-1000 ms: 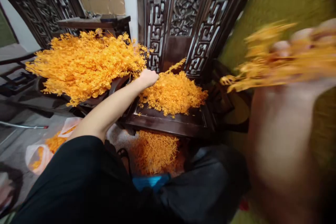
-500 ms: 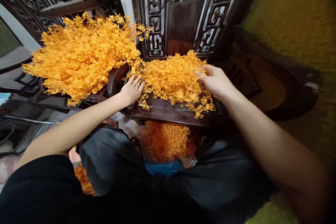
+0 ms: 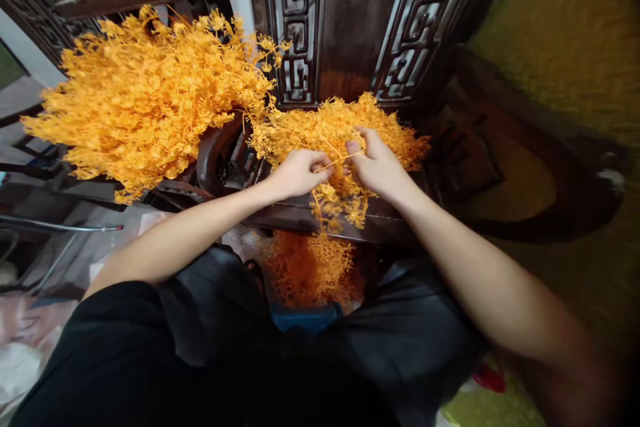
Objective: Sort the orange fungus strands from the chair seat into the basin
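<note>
1 orange stem [image 3: 340, 161] spans between 2 hands [image 3: 299, 173] [image 3: 379, 165].

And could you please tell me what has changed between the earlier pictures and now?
The left hand, open beside the smaller heap of orange sprigs half a second ago, has moved right and pinches a thin stem. The right hand, first raised at far right, then at the heap's right side, has moved left to that stem too. The larger heap of orange sprigs stays at the left.
</note>
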Demonstrator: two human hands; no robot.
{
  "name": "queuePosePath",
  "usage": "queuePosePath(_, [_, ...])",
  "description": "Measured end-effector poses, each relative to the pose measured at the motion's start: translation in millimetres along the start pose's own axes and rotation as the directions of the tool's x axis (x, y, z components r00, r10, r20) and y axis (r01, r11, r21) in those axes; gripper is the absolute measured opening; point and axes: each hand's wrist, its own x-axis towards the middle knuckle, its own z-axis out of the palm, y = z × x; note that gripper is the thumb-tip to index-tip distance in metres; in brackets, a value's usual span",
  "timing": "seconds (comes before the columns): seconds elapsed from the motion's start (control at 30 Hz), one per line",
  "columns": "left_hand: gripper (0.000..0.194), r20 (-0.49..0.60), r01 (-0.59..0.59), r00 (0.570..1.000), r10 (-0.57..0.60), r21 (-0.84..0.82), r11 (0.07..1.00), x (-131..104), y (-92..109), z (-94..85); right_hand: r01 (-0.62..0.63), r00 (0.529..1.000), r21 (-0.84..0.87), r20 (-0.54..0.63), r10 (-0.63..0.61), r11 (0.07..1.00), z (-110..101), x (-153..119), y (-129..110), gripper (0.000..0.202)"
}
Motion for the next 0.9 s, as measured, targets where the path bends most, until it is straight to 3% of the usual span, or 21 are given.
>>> queuePosePath(0.07, [0.026,0.070,0.033,0.997,-0.039,0.093,0.995,0.4,-4.6,-9.4,-0.004,1.000,-0.221,-0.031,-0.003,0.975,-12.0,1.1,0.4,0.063])
queuePosePath(0.13, [0.023,0.094,0.020,0.994,-0.050,0.302,0.953,0.0,-10.2,-19.6,-0.054,0.998,-0.408,0.010,0.064,0.912,-23.5,1.6,-0.2,0.070])
queuePosePath(0.23, [0.025,0.072,-0.063,0.997,0.030,0.509,0.859,2.2,-18.6,-28.5,-0.117,0.974,-0.583,0.089,0.206,0.804,-33.3,1.1,-1.7,0.074])
queuePosePath(0.3, [0.030,0.099,-0.088,0.994,0.050,0.430,0.899,5.6,-24.2,-29.2,-0.156,0.958,-0.623,0.095,0.272,0.767,-36.0,0.7,0.7,0.074])
queuePosePath(0.37, [0.035,0.151,-0.040,0.989,0.004,0.235,0.971,9.5,-29.4,-27.1,-0.194,0.955,-0.611,0.060,0.290,0.768,-38.0,0.6,6.9,0.075])
queuePosePath(0.43, [0.036,0.164,0.016,0.986,-0.023,0.047,0.999,13.2,-33.0,-23.0,-0.166,0.976,-0.569,0.024,0.218,0.805,-39.7,-0.1,14.3,0.078])
queuePosePath(0.53, [0.034,0.101,0.000,0.995,0.010,-0.098,0.995,17.7,-31.6,-15.7,0.058,0.998,-0.512,0.031,-0.049,0.857,-39.7,-5.0,16.9,0.092])
queuePosePath(0.63, [0.034,0.108,-0.002,0.994,0.022,-0.184,0.983,20.3,-22.4,-9.8,0.328,0.940,-0.439,0.069,-0.333,0.836,-34.7,-14.8,3.7,0.104])
queuePosePath(0.7, [0.034,0.129,-0.009,0.991,0.038,-0.218,0.976,21.1,-15.8,-6.3,0.468,0.881,-0.363,0.117,-0.459,0.806,-29.8,-21.9,-7.6,0.095])
queuePosePath(0.8, [0.034,0.180,-0.032,0.981,0.065,-0.181,0.983,22.2,-10.3,-0.1,0.515,0.856,-0.214,0.182,-0.485,0.830,-25.1,-28.9,-14.7,0.078])
queuePosePath(0.9, [0.027,0.194,-0.084,0.978,0.080,0.011,0.996,24.3,-9.7,6.0,0.383,0.911,-0.133,0.216,-0.351,0.914,-26.2,-31.1,-12.0,0.069])
